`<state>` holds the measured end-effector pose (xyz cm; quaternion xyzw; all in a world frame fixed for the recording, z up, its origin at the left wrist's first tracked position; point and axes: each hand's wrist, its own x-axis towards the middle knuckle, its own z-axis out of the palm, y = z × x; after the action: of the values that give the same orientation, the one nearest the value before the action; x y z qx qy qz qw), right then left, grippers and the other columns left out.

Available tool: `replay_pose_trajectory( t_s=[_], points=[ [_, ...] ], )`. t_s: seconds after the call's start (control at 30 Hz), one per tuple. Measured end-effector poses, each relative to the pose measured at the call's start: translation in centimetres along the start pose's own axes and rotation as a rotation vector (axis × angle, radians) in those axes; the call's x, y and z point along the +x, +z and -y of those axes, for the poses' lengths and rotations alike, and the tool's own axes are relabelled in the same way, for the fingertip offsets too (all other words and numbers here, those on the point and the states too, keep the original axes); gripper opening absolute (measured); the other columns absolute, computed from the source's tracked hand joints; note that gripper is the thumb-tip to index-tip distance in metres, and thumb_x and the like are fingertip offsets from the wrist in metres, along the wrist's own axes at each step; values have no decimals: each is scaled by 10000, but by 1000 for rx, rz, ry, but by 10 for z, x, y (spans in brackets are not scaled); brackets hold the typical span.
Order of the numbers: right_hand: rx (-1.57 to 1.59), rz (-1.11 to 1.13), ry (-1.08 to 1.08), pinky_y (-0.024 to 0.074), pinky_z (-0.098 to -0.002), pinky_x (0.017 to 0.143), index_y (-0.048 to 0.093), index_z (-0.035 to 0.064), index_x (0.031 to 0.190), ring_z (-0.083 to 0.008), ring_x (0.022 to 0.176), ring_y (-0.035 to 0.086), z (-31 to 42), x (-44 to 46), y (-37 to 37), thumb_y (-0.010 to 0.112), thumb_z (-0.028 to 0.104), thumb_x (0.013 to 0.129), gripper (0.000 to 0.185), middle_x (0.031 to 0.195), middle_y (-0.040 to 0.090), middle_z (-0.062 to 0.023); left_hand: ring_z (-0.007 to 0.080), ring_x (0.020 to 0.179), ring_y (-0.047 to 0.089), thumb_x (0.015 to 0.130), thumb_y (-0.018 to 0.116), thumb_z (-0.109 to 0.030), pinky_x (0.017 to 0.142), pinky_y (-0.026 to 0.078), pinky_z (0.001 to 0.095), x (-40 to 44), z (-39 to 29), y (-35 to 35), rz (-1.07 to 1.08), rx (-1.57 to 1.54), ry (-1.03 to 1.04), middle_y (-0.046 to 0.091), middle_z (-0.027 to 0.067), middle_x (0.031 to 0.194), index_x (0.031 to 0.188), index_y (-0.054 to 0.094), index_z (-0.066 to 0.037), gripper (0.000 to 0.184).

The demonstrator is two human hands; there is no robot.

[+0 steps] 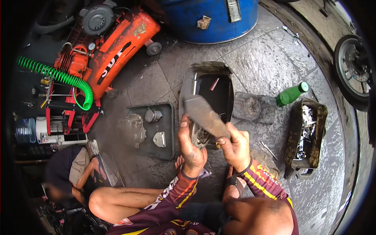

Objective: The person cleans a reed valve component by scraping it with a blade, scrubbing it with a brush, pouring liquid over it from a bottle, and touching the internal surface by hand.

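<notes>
My left hand (192,150) is wrapped round a metal engine part (200,137), whose far side is partly hidden. In my right hand (236,147), fingers closed, is a wide flat blade (205,113) like a scraper or brush, blurred by motion, that slants up and left across the metal part. Both hands are above the near end of a dark open pan (228,90) with a few small items inside. To the left, a grey tray (168,129) holds a round metal piece (153,114), a small bracket (159,139) and a blurred casting (133,130).
A dark cloth or mat (254,107), a green bottle (291,94) and a cut container of small parts (307,133) lie to the right. An orange compressor (121,51) and blue drum (211,19) stand beyond. Another person (74,168) crouches at the lower left.
</notes>
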<state>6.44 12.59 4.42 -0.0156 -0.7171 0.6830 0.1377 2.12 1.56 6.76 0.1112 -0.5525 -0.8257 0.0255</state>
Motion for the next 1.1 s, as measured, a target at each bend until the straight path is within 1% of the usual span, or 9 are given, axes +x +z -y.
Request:
replay_pose_trajectory(
  t_s=[0.1, 0.23, 0.27, 0.43, 0.47, 0.67, 0.8, 0.9, 1.1],
  points=[
    [-27, 25, 3, 436, -375, 502, 572, 36, 856, -381, 565, 597, -24, -16, -3, 724, 199, 854, 223, 617, 531, -164, 260, 1095, 615, 981, 330, -394, 950, 498, 417, 10, -23, -4, 93, -109, 3, 600, 161, 1272, 1291, 533, 3, 543],
    [12, -24, 16, 450, -364, 507, 593, 37, 894, -370, 572, 612, -12, -7, 1, 721, 214, 864, 220, 637, 557, -168, 226, 1167, 556, 966, 351, -434, 1020, 422, 374, 6, -8, -6, 106, -23, 5, 596, 111, 1248, 1299, 513, -1, 570],
    [0, 20, 36, 455, -364, 511, 601, 36, 907, -368, 578, 620, -4, -2, -3, 716, 214, 868, 216, 643, 565, -170, 279, 1117, 606, 978, 342, -380, 970, 489, 412, 1, -2, -1, -14, -35, 17, 572, 204, 1310, 1330, 498, 8, 547],
    [-145, -25, 131, 491, -346, 528, 619, 18, 956, -316, 587, 676, -31, -25, -14, 692, 188, 882, 199, 698, 657, -167, 257, 1079, 627, 978, 365, -369, 898, 540, 401, 21, -31, -5, 72, -170, 153, 609, 157, 1265, 1295, 531, 5, 517],
    [-108, -95, 174, 510, -338, 542, 622, 0, 982, -291, 593, 694, -33, -27, -18, 682, 160, 881, 198, 730, 691, -161, 250, 1020, 648, 977, 392, -359, 873, 550, 380, 28, -33, -6, -80, -189, 150, 634, 137, 1222, 1257, 559, 0, 485],
    [-71, 49, -1, 465, -374, 509, 565, 37, 872, -380, 598, 631, 10, 18, 1, 715, 187, 859, 213, 651, 558, -190, 247, 988, 657, 973, 412, -348, 830, 561, 383, 24, -16, -3, -198, -224, 137, 639, 132, 1225, 1242, 573, -13, 459],
    [-267, 58, 221, 501, -393, 543, 636, 38, 923, -354, 649, 683, -43, -19, 1, 682, 216, 892, 187, 679, 635, -193, 248, 1042, 653, 964, 404, -344, 879, 571, 422, 34, -52, -11, 80, -357, 191, 614, 163, 1266, 1249, 554, 15, 482],
    [-71, -78, 181, 494, -349, 526, 610, 6, 874, -283, 625, 703, -21, -19, -5, 665, 199, 906, 203, 664, 640, -163, 250, 1051, 627, 993, 321, -378, 921, 511, 392, 38, -39, -8, -41, -158, 188, 605, 117, 1261, 1278, 551, 13, 536],
    [42, 133, -109, 447, -378, 493, 579, 34, 909, -351, 554, 607, -8, 5, 23, 747, 193, 844, 240, 672, 586, -170, 220, 1180, 544, 1010, 288, -375, 1037, 397, 370, 29, -26, 4, -18, -61, 248, 595, 89, 1264, 1300, 540, -31, 516]
  ],
)
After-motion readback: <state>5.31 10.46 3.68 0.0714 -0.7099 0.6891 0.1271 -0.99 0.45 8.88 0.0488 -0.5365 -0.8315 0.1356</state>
